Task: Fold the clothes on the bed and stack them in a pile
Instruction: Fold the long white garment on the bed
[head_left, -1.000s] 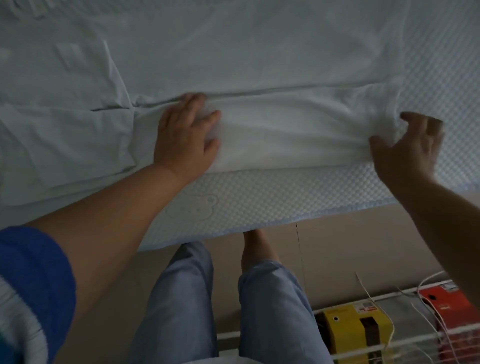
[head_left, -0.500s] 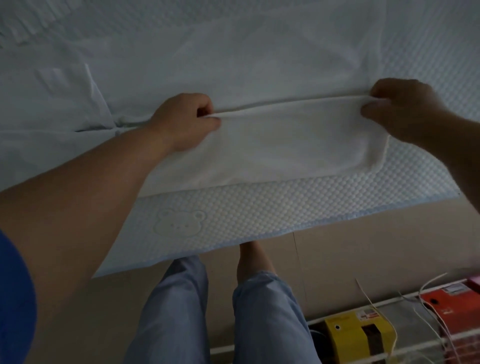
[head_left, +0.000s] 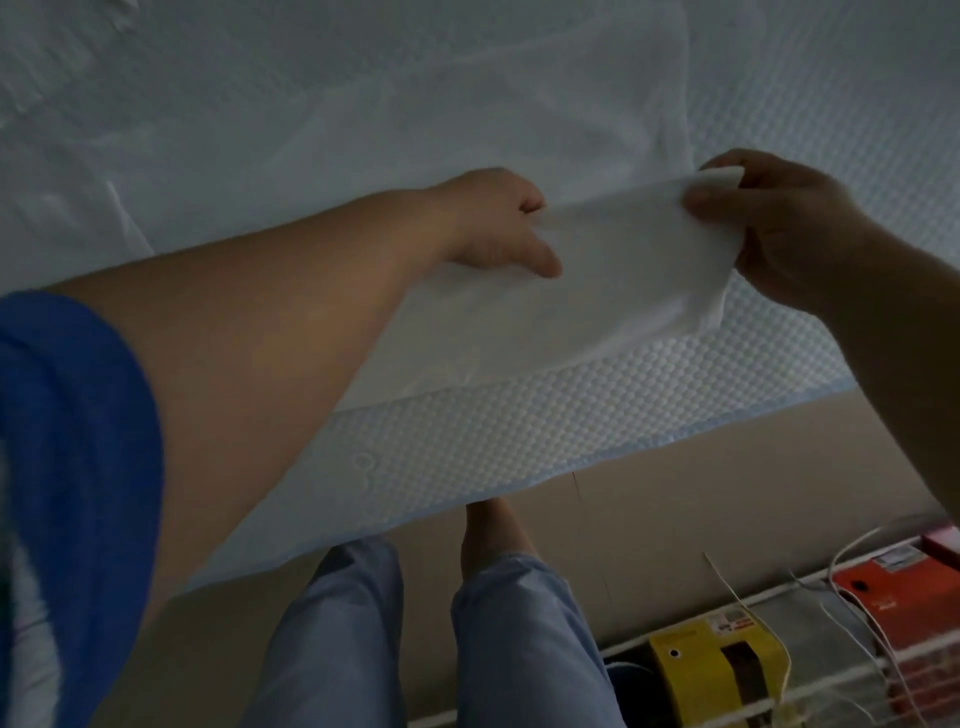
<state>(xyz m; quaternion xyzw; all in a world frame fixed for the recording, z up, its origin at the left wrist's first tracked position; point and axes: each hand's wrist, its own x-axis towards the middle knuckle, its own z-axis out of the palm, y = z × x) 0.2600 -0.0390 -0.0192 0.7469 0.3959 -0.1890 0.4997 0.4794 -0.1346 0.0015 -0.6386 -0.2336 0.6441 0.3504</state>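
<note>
- Head camera looks down past the person's own legs in pale blue trousers (head_left: 337, 639), standing on a beige floor (head_left: 675, 499) just off the bed edge (head_left: 519, 488)
- Beside the legs, farther from the bed edge, a white wire rack (head_left: 779, 691) holds a yellow box (head_left: 691, 660) and an orange-red box (head_left: 893, 587), with thin pale cords trailing over them
- Over the bed edge lies a dimpled white mattress pad (head_left: 519, 431) with a light blue border
- Just past the bed edge, the near part of a white garment (head_left: 597, 291) is raised off the pad as a taut band between both hands; half a second ago this same edge sat lower and closer to the bed edge, and a second ago the hands were only flat on the cloth
- Left hand (head_left: 493, 223), arm in a blue sleeve (head_left: 67, 467), is clenched on the raised edge at its left end, thumb on top of the cloth
- Right hand (head_left: 779, 228) pinches the right corner, a tuft of fabric poking out above the thumb
- Judging by the lift, the near hem is being carried away from the bed edge to lie over the rest of the garment, so this fold looks about half made
- Beyond the hands, the rest of the garment lies spread flat on the pad; no finished pile shows in this frame, so stacking seems some way off
</note>
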